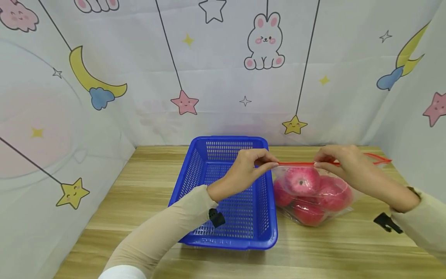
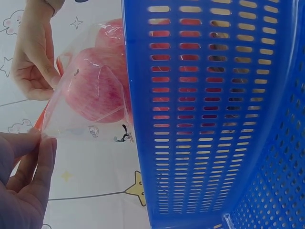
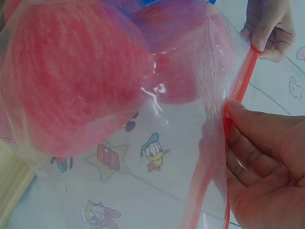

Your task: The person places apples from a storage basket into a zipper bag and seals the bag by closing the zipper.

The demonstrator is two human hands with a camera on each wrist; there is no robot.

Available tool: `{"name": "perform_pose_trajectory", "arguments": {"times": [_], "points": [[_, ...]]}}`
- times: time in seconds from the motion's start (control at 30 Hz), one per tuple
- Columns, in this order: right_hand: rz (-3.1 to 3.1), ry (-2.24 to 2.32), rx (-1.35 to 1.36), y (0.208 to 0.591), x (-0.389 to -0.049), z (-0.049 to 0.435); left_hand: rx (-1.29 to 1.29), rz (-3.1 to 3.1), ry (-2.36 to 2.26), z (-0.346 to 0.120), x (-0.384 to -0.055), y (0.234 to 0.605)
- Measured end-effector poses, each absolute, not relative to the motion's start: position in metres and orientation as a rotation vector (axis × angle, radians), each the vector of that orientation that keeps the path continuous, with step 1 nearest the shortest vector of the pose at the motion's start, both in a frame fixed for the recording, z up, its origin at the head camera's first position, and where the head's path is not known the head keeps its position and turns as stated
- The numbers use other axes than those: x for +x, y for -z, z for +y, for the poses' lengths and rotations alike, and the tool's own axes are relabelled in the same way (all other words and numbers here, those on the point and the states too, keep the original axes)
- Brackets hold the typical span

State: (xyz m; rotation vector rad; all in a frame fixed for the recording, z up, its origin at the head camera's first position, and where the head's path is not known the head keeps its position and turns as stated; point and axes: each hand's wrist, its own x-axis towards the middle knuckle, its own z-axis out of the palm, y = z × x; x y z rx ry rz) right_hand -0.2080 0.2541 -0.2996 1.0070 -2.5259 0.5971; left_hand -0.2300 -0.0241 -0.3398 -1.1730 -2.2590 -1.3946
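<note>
A clear zip bag [image 1: 289,211] with a red seal strip and small cartoon prints holds several red apples [image 1: 308,213]. It sits on the table just right of the blue basket. My left hand [image 1: 245,170] reaches over the basket and pinches the left end of the red strip between thumb and fingers. Further right along the same strip, my right hand [image 1: 352,168] pinches it too. Past the right hand the strip's two edges stand apart, as the right wrist view also shows. In the left wrist view an apple [image 2: 95,90] presses against the clear plastic.
The blue plastic basket [image 1: 273,232] with slotted walls stands under my left forearm, nothing visible inside it. A wood-grain table [image 1: 139,186] bears everything. White cloth [image 1: 223,85] printed with stars, moons and a rabbit hangs behind and at both sides.
</note>
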Motion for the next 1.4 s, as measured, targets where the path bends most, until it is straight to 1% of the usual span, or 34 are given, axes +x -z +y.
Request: {"name": "perform_pose_trajectory", "arguments": {"times": [1.4], "points": [[-2.535,-0.59,1.011,0.3022,-0.2092,0.2632,-1.192,-2.253,1.383,-0.0247,-0.2294,0.3403]]}}
